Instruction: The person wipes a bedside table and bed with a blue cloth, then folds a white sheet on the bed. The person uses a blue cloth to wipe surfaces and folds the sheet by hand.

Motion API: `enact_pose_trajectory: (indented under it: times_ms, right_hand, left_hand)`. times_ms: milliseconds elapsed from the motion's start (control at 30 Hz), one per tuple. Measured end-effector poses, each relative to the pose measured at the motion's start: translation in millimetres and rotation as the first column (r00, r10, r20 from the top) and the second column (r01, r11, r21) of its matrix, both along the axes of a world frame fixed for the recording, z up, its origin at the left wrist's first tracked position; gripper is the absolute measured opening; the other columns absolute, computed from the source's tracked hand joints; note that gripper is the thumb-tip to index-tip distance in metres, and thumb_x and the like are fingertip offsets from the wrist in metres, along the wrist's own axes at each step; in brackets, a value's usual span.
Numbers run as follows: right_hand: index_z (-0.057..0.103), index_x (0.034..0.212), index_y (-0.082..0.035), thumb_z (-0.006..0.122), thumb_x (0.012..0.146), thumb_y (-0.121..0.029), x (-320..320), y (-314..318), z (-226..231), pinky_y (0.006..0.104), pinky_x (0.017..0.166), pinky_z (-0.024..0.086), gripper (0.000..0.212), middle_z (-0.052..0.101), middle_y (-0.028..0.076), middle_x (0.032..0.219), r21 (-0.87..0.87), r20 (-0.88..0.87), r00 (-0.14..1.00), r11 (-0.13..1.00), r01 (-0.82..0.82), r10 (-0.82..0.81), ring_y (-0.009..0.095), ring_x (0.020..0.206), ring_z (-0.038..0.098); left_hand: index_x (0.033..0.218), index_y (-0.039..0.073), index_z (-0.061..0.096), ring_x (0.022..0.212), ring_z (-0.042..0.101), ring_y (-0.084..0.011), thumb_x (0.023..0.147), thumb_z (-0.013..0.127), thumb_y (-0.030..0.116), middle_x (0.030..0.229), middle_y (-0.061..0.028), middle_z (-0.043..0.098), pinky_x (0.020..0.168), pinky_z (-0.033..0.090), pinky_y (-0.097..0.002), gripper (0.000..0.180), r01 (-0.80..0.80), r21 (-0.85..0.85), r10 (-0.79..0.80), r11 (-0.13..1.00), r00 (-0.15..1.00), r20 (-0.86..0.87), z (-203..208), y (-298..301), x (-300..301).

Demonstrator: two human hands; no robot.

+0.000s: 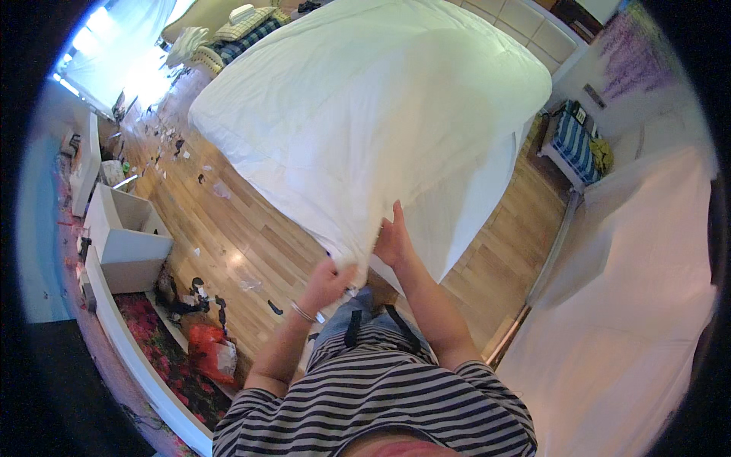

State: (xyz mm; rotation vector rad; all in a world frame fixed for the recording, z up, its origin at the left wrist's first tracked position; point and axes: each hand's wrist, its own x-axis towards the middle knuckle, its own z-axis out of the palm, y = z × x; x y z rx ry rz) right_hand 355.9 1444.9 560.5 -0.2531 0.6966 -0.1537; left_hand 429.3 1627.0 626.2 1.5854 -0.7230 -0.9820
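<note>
- The duvet is held up in front of the person, spread wide and filling the upper middle of the view, with the wooden floor seen beneath it.
- It is judged soft and limp, bulky rather than heavy; sagging and slipping are to be expected unless it is taken by a corner or a hem.
- Its lower corner hangs down to the hands, just above the striped shirt.
- A second white sheet is seen draped at the right, well apart from the hands.
- A white box and scattered litter are seen on the floor at the left.
- The right hand is laid against the corner, fingers stretched upward on the cloth; whether a fold is pinched cannot be told.
- The left hand, bracelet at the wrist, is closed on the corner's underside, just beside the right.
</note>
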Motion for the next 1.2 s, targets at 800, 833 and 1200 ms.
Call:
enact_pose_trajectory:
  times_ms: [800,833,1200]
  right_hand:
    - [0.048,0.124,0.004,0.059,0.089,-0.02,-76.8,72.4,80.6,0.0329,0.089,0.045,0.044,0.059,0.011,0.115,-0.638,-0.042,0.995,0.769,0.046,-0.094,0.02,0.103,0.057]
    - [0.047,0.125,0.003,0.058,0.09,-0.02,-67.8,73.8,80.1,0.033,0.089,0.045,0.044,0.059,0.011,0.116,-0.628,-0.053,0.988,0.774,0.082,-0.148,0.02,0.104,0.057]
    - [0.05,0.116,-0.002,0.058,0.089,-0.037,134.1,45.9,16.3,0.034,0.075,0.051,0.045,0.062,0.009,0.1,-0.48,-0.1,0.993,0.877,0.013,-0.069,0.021,0.088,0.062]
  left_hand:
    - [0.123,-0.003,0.051,0.101,0.061,-0.0253,0.091,0.052,0.036,0.115,-0.0159,0.061,0.087,0.049,-0.037,0.051,-0.337,0.0,0.195,0.941,0.542,-0.817,-87.4,-3.6,61.5]
    - [0.122,-0.003,0.052,0.1,0.061,-0.0251,0.091,0.052,0.034,0.113,-0.0155,0.062,0.086,0.05,-0.0372,0.048,-0.404,-0.049,0.198,0.913,0.546,-0.814,-86.8,0.4,81.4]
    - [0.091,0.002,0.065,0.075,0.064,-0.0247,0.085,0.057,0.024,0.079,-0.0142,0.067,0.067,0.049,-0.0369,0.024,-0.254,-0.056,0.257,0.966,0.895,0.366,19.1,57.8,177.0]
